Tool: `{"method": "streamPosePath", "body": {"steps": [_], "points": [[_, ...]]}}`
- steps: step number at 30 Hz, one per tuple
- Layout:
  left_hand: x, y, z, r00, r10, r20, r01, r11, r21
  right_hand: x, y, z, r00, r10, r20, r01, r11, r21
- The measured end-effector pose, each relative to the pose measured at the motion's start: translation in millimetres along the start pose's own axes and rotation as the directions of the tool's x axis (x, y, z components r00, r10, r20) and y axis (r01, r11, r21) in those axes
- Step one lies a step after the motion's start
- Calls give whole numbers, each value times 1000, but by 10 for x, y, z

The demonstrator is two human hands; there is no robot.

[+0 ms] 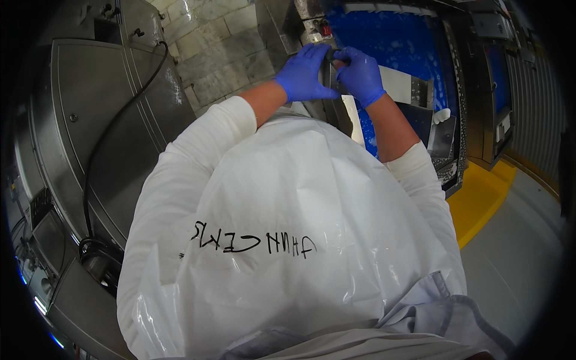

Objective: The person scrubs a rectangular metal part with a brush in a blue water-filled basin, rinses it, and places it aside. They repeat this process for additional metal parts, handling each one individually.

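Both my hands wear blue gloves and meet at the near left corner of a machine with a wet blue belt (396, 39). My left hand (305, 73) has its fingers stretched out and its thumb apart, lying against a steel edge (330, 78). Beside it, my right hand (361, 76) curls its fingers at a small dark piece (331, 56) on that edge. The fingers hide most of what they grip, so its kind cannot be made out. Just right of that hand lies a white plate (396, 84) over the belt.
Steel cabinets (96, 102) line the left side, with a black cable (129, 99) hanging down them. Pale tiles (216, 48) lie beyond my left arm. A yellow platform (483, 195) stands at the right. My white apron (288, 198) fills the middle.
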State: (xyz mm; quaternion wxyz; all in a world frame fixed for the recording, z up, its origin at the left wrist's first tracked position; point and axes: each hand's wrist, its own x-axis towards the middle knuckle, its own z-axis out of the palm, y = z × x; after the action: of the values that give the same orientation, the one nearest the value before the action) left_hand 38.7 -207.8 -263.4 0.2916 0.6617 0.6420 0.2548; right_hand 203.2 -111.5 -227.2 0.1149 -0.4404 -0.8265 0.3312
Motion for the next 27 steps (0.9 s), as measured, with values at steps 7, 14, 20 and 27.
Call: {"method": "streamPosePath", "body": {"steps": [7, 14, 20, 27], "points": [[2, 98, 50, 997, -4, -71, 30, 927, 375, -38, 47, -19, 999, -22, -46, 25, 997, 74], [106, 280, -106, 965, -175, 196, 99, 934, 344, -671, -43, -44, 999, -38, 19, 39, 996, -81], [19, 136, 85, 979, -108, 171, 47, 943, 329, -128, -21, -52, 995, -95, 28, 97, 992, -82], [8, 113, 56, 976, -114, 188, 41, 934, 354, -599, 36, -60, 962, -203, 184, 237, 954, -184]]}}
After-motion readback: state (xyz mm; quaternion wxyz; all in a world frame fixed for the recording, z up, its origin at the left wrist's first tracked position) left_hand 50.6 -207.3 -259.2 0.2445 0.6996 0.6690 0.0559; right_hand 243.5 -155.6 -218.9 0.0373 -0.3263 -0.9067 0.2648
